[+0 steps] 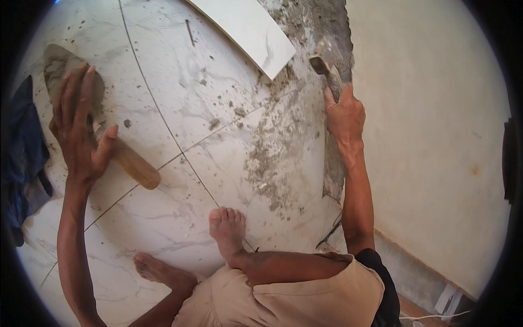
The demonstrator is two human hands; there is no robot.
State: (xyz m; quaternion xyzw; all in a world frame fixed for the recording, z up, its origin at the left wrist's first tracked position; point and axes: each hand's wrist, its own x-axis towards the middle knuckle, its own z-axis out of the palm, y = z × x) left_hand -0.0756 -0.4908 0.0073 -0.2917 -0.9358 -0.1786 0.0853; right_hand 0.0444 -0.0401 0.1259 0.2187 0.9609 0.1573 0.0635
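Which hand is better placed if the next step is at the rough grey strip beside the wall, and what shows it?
Probably the right hand: it grips a hammer-like tool at the rough grey strip beside the pale wall. The left hand is farther off, across the tiles, over a trowel.

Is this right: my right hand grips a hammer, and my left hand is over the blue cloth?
Not quite: the head view shows your left hand over the trowel, with the blue cloth off to its left. Your right hand does grip a hammer.
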